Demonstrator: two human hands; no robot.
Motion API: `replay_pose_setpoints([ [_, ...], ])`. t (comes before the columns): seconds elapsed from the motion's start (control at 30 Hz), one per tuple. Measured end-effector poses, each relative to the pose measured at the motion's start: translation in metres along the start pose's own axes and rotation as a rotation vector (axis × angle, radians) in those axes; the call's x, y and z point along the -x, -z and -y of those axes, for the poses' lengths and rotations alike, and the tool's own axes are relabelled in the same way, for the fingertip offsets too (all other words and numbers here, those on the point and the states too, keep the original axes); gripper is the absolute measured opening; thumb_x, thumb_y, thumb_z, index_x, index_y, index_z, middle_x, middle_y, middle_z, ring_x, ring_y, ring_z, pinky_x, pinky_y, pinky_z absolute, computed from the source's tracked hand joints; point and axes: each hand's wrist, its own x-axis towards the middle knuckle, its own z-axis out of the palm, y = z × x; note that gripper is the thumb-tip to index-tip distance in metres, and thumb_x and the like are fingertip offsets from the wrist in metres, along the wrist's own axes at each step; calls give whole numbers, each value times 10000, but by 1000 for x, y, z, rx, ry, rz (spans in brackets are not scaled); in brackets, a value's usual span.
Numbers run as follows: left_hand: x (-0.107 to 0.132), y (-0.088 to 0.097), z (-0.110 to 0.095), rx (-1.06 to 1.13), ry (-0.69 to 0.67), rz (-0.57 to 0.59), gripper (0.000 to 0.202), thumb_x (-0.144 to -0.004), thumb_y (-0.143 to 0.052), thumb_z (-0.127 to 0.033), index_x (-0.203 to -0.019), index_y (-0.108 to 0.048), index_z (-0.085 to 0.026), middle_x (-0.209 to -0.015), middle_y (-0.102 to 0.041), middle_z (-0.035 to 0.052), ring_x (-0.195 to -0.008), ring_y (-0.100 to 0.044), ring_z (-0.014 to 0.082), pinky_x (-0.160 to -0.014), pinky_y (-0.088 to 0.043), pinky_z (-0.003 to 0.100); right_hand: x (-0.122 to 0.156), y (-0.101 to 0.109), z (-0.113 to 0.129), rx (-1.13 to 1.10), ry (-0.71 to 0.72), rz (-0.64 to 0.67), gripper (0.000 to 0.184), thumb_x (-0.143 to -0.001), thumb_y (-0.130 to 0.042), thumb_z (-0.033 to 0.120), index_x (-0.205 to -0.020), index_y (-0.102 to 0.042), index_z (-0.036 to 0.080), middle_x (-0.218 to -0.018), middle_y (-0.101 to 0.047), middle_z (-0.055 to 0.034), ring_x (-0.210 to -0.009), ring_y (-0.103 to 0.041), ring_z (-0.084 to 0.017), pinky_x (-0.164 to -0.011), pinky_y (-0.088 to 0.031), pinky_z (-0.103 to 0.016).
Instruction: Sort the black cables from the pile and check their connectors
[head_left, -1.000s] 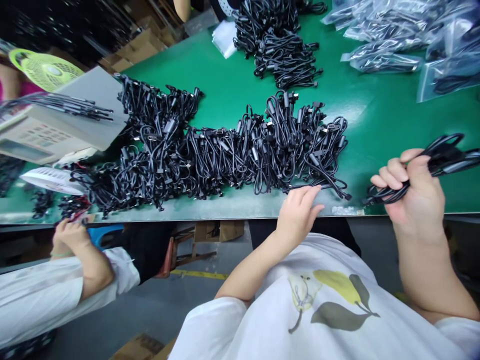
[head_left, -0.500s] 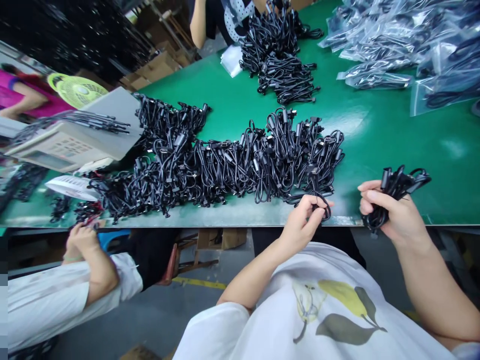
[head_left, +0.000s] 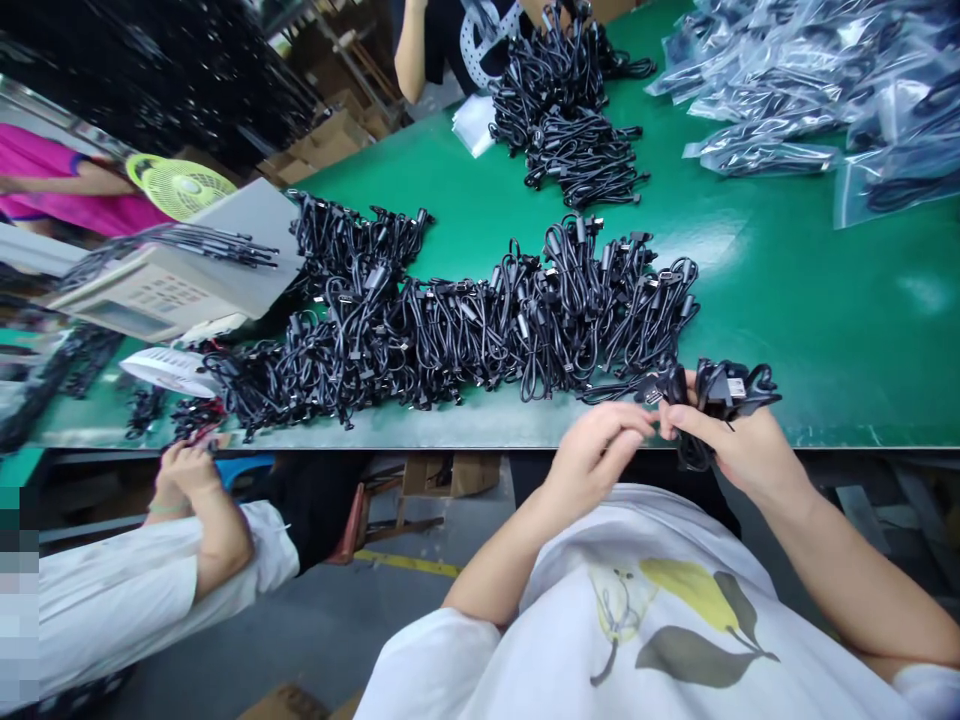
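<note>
Snugly, your right hand (head_left: 746, 446) holds loopy black cables (head_left: 709, 386) with a silvery plug (head_left: 736, 387); I can't tell if your left hand (head_left: 600, 447) grips any.

bunch of coiled black cables (head_left: 709, 385), metal plug end (head_left: 736, 387) showing, clutched in right hand (head_left: 754, 448), close to left hand (head_left: 596, 448)

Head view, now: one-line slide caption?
Right hand holds black cables at a green table, left hand close beside; cable pile to the left, bags beyond.
</note>
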Motion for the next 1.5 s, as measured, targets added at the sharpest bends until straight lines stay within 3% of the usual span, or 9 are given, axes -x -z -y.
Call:
replay_pose_setpoints([
  [0.07, -1, 10, -4, 87, 20, -149, 280, -981, -645, -416, -1169, -645, -209, -1114, -702, 83, -949, -664, 176, -916, -525, 320, 2, 0, 0, 48, -41, 37, 365, -816, -839, 498, -991, -759, 189, -763, -746, -25, -678, -686, -202, -687, -578, -335],
  [0.13, -2, 14, -6, 153, 34, -206, 424, -886, -779, -403, -1235, -627, -215, -1099, -703, 62, -887, -656, 148, -863, -529, 281, 4, -3, 1, 92, -82, 74, 355, -817, -842, 489, -994, -760, 192, -722, -728, -11, -640, -667, -188, -668, -560, -322],
  [0.23, -4, 13, -8, 209, 88, -199, 418, -839, -828, -402, -1170, -670, -202, -1061, -716, 57, -906, -666, 153, -878, -536, 281, 9, -9, 5, 75, -108, 141, 310, -838, -830, 472, -940, -748, 191, -733, -726, -18, -629, -659, -179, -651, -554, -309],
  [0.4, -8, 12, -14, 506, 210, -151, 445, -778, -873, -452, -1072, -679, -180, -904, -716, 30, -777, -674, 126, -795, -559, 267, 10, -18, 16, -118, -139, 197, 282, -846, -833, 454, -881, -730, 193, -697, -711, -12, -554, -620, -142, -563, -544, -259],
  [0.63, -10, 14, -9, 656, 217, -138, 396, -758, -901, -385, -1030, -697, -182, -828, -724, 3, -717, -683, 96, -747, -557, 228, 8, -23, 21, -220, -161, 218, 271, -779, -894, 413, -833, -756, 186, -706, -729, -26, -557, -647, -138, -541, -552, -232],
  [0.87, -10, 18, 3, 650, 254, -164, 449, -752, -895, -447, -1063, -718, -177, -859, -747, 22, -716, -709, 114, -738, -566, 245, 12, -19, 13, -203, -238, 224, 299, -761, -898, 433, -840, -750, 186, -736, -736, -37, -615, -685, -168, -607, -582, -261],
  [1.17, -10, 22, 6, 632, 277, -103, 465, -767, -882, -465, -1101, -726, -182, -910, -756, 42, -780, -717, 141, -806, -570, 285, 18, -14, 4, -147, -211, 235, 273, -840, -839, 436, -887, -743, 185, -795, -748, -50, -663, -681, -186, -641, -573, -298],
  [1.37, -9, 25, -3, 499, 158, -71, 523, -751, -897, -436, -1157, -657, -212, -1108, -692, 56, -1049, -657, 180, -956, -514, 286, 21, -13, 5, 93, -172, 168, 325, -843, -812, 511, -835, -750, 192, -741, -747, -41, -680, -696, -212, -674, -573, -329],
  [1.5, -12, 22, -11, 367, 183, -115, 423, -758, -884, -445, -970, -620, -192, -963, -653, 20, -922, -617, 153, -910, -482, 268, 22, -19, 14, 222, -173, 102, 335, -781, -841, 513, -813, -745, 194, -708, -753, -41, -692, -719, -246, -666, -582, -351],
])
